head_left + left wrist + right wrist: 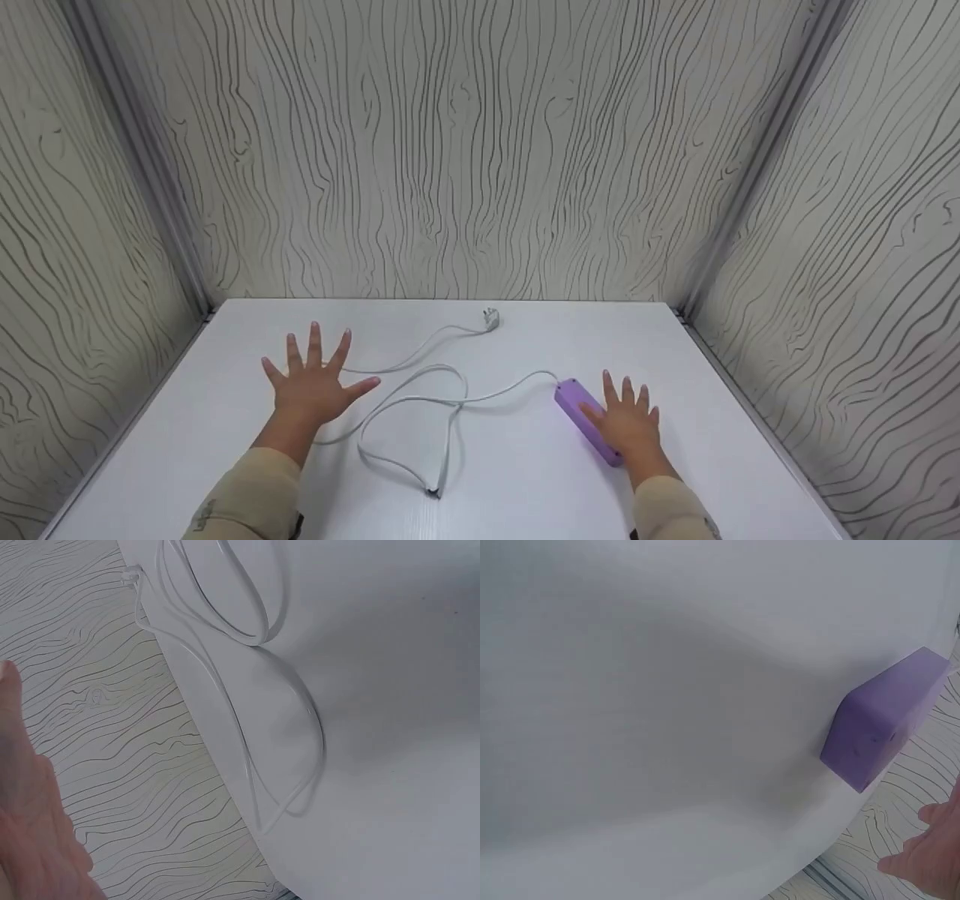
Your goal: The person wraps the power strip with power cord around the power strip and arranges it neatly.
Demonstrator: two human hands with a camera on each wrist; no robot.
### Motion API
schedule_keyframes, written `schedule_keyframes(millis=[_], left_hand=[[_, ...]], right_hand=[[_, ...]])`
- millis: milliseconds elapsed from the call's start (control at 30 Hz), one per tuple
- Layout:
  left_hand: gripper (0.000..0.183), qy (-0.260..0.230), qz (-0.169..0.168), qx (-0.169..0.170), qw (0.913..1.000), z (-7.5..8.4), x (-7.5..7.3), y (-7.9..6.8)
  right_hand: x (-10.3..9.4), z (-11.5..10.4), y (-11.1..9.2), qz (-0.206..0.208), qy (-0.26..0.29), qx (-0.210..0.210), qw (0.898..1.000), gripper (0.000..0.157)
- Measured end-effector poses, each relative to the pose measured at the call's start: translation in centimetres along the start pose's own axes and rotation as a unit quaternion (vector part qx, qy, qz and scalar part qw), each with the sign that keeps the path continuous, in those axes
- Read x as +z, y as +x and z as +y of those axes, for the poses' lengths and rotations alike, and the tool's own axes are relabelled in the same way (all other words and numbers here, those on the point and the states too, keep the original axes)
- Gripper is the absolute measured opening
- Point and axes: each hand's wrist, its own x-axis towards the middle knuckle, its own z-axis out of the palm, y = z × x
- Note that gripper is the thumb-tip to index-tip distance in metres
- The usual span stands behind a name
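A white table [510, 472] spreads across the lower half. Dark, wavy wood-grain lines cover 3 pale surfaces: the back wall [480, 150] beyond its far edge, the left wall [60, 225] and the right wall [862, 225]. A left grey strip [136, 150] and a right grey strip [764, 150] line the 2 corners.

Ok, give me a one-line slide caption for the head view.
Left hand spread over a white cord, right hand over a purple power strip, plug near the white table's far edge.
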Motion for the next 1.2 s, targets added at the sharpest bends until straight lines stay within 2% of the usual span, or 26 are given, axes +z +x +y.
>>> schedule_keyframes(millis=[200, 333, 600, 800, 1033, 1200], left_hand=[[0.093, -0.006, -0.002, 0.002, 1.0, 0.2, -0.1, -0.1], [0.093, -0.003, -0.01, 0.004, 0.9999, 0.1, 0.2, 0.1], [0.092, 0.0, -0.013, 0.002, 0.9999, -0.2, 0.7, 0.4], [0.09, -0.002, -0.024, 0.001, 0.9997, -0.4, 0.7, 0.0], [0.089, 0.006, -0.03, -0.003, 0.9995, -0.4, 0.8, 0.0], [0.089, 0.009, -0.022, 0.002, 0.9997, -0.2, 1.1, 0.3]], right_hand=[[1.6, 0.0, -0.1, 0.014, 0.024, -0.017, 0.999, 0.086], [2.4, 0.0, -0.3, 0.012, 0.034, -0.013, 0.999, 0.087], [3.7, -0.4, -0.6, 0.005, 0.005, -0.02, 1.0, 0.091], [4.5, -0.2, -1.2, 0.017, -0.031, -0.027, 0.999, 0.08], [4.7, 0.4, -1.1, 0.047, -0.01, -0.014, 0.999, 0.074], [4.5, 0.5, -0.7, 0.049, 0.003, 0.004, 0.999, 0.063]])
